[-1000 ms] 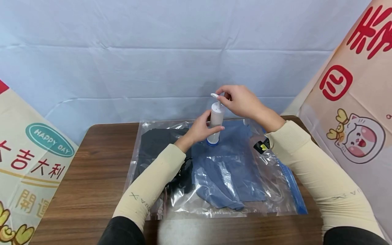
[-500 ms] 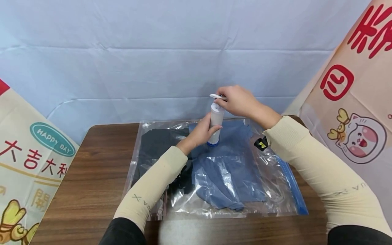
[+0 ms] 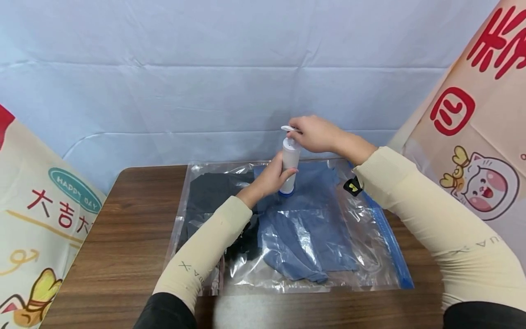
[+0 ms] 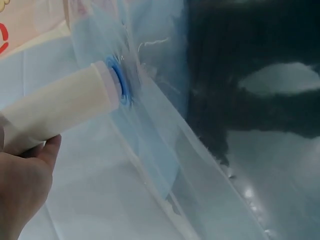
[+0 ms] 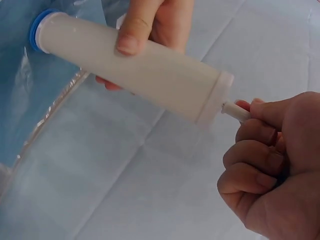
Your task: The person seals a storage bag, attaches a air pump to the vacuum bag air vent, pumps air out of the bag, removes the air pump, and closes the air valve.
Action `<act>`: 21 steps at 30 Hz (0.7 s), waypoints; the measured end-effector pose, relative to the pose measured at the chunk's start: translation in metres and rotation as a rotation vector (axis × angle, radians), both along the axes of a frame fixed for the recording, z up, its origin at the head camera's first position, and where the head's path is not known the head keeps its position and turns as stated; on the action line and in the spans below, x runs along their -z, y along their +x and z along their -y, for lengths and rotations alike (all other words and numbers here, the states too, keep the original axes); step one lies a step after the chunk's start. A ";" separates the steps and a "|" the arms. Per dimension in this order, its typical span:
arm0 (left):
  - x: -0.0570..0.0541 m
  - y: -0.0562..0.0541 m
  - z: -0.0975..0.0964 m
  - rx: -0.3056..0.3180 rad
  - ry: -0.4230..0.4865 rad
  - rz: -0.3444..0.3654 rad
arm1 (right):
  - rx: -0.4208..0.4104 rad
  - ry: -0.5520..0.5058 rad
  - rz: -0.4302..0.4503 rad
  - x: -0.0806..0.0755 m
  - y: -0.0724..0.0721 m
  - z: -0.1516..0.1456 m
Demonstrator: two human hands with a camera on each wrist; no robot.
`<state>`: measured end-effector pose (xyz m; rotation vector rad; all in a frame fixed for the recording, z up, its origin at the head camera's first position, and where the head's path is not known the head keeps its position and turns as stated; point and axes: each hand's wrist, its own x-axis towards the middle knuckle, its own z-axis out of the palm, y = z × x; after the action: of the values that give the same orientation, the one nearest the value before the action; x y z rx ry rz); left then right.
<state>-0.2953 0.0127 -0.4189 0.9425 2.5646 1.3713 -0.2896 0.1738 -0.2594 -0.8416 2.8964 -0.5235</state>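
A white hand pump (image 3: pixel 291 157) stands nearly upright on the blue valve (image 4: pixel 121 82) of a clear vacuum storage bag (image 3: pixel 365 260). My left hand (image 3: pixel 269 177) grips the pump's cylinder at its middle, thumb laid across the near side. At the top, my right hand (image 3: pixel 317 133) holds the pump's white handle (image 3: pixel 286 128) with curled fingers; only a short length of plunger rod (image 5: pixel 238 111) shows in the right wrist view. Inside the bag lie a folded blue garment (image 3: pixel 316 228) and, to its left, black clothing (image 3: pixel 215 192).
The bag lies on a brown wooden table (image 3: pixel 123 237), its blue zip edge (image 3: pixel 394 246) to the right. A white cloth backdrop (image 3: pixel 164 100) hangs right behind the table. Printed banners (image 3: pixel 485 151) flank both sides.
My right hand has gone from a fingertip hold near the handle to a fuller grip round it. The left thumb has shifted slightly on the cylinder; the pump stays on the valve.
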 end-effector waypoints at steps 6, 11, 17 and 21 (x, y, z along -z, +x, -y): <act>-0.001 0.001 0.000 -0.017 0.014 0.005 | 0.038 -0.049 -0.031 -0.039 0.002 0.002; -0.002 0.003 0.002 -0.021 0.003 0.014 | 0.081 -0.079 -0.172 -0.074 0.008 0.004; 0.000 0.003 0.004 -0.020 -0.004 0.007 | 0.173 -0.160 -0.392 -0.105 0.010 0.001; 0.000 0.003 0.006 -0.028 -0.004 0.019 | 0.194 -0.130 -0.449 -0.116 0.012 0.001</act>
<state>-0.2925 0.0068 -0.4193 0.8918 2.5757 1.3745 -0.2781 0.1727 -0.1435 -0.7839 3.4126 -0.6133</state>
